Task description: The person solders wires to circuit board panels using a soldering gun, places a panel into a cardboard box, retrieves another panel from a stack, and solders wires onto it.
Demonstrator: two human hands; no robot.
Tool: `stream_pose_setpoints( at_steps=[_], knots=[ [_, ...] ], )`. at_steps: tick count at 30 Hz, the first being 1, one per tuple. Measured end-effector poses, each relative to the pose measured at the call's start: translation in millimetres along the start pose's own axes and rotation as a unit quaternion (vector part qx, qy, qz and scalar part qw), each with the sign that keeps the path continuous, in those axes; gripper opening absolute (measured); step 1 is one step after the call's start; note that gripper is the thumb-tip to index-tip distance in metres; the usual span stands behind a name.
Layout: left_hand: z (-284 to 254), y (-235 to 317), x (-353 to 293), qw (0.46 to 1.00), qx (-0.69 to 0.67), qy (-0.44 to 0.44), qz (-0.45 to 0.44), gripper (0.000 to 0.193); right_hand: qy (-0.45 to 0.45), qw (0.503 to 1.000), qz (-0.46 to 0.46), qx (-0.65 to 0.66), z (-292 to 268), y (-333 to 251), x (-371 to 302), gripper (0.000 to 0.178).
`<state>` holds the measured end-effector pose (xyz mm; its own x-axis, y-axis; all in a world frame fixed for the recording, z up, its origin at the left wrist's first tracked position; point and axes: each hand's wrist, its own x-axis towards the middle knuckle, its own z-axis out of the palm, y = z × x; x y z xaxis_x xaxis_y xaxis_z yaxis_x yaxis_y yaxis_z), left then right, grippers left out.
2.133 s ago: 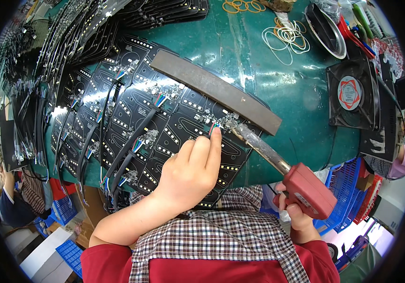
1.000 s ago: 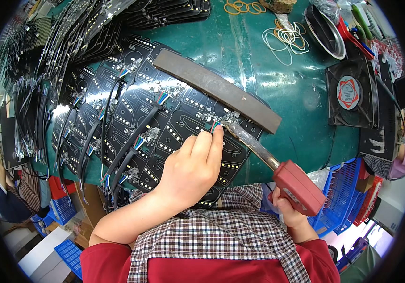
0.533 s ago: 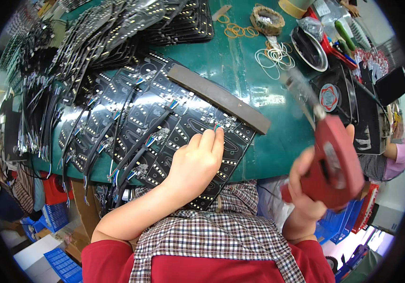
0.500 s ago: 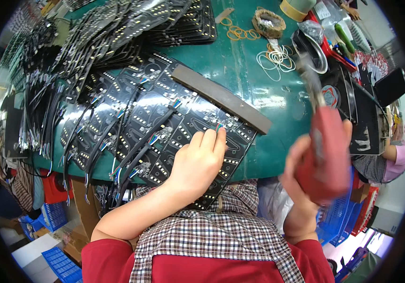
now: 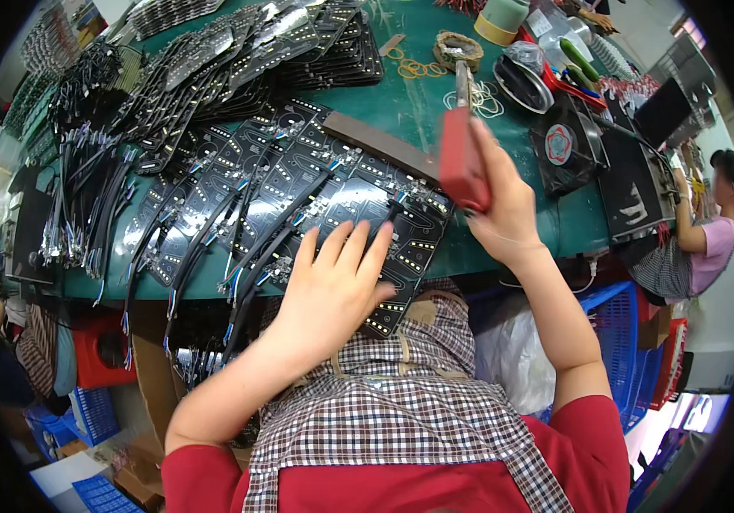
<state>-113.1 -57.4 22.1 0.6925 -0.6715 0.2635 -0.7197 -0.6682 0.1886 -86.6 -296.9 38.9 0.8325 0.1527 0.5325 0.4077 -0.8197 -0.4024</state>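
Note:
My left hand (image 5: 328,291) rests with fingers spread on the nearest black circuit board (image 5: 418,244), which carries rows of small pale LEDs. A short black cable end (image 5: 395,208) lies just beyond its fingertips. Raised above the board's far right corner, my right hand (image 5: 508,214) grips a red gun-shaped tool (image 5: 461,158) with a narrow metal tip pointing away from me. More boards overlap to the left, with black cables (image 5: 200,244) ending in coloured wires across them. Along the boards' far edge lies a dark flat bar (image 5: 375,141), its right end hidden behind the tool.
A tall heap of similar boards (image 5: 256,51) fills the far left of the green table (image 5: 512,145). Bundled cables (image 5: 85,197) lie at left. Rubber bands (image 5: 422,68), a tape roll (image 5: 458,47) and a black fan box (image 5: 568,145) stand right. Another person (image 5: 713,231) sits beyond.
My right hand has swung the red tool left and away from me, over the boards' far edge. My left hand has gone from pinching coloured wires to spread fingers, slightly nearer me.

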Motion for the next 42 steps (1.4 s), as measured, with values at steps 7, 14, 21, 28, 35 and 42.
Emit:
stream_pose_setpoints(
  at_steps=[7, 14, 21, 28, 35, 42],
  knots=[
    [30, -15, 64, 0.998, 0.034, -0.017, 0.044, 0.032, 0.071, 0.861, 0.323, 0.386, -38, -38, -97, 0.069],
    [44, -19, 62, 0.997, -0.049, 0.025, 0.051, 0.039, 0.014, 0.812, 0.306, 0.496, -17, -21, -135, 0.073],
    [36, -15, 69, 0.998, -0.016, 0.016, 0.05, 0.037, -0.024, 0.773, 0.354, 0.526, -8, -7, -154, 0.076],
    [34, -15, 71, 0.998, 0.007, 0.002, 0.066, 0.036, -0.043, 0.751, 0.409, 0.517, -9, -4, -158, 0.078],
    [36, -13, 73, 0.997, 0.02, 0.009, 0.068, 0.036, -0.067, 0.784, 0.413, 0.458, -9, -9, -150, 0.077],
    [39, -13, 71, 0.998, -0.003, 0.021, 0.053, 0.037, 0.137, 0.773, 0.303, 0.541, -46, -20, -92, 0.098]
  ],
)
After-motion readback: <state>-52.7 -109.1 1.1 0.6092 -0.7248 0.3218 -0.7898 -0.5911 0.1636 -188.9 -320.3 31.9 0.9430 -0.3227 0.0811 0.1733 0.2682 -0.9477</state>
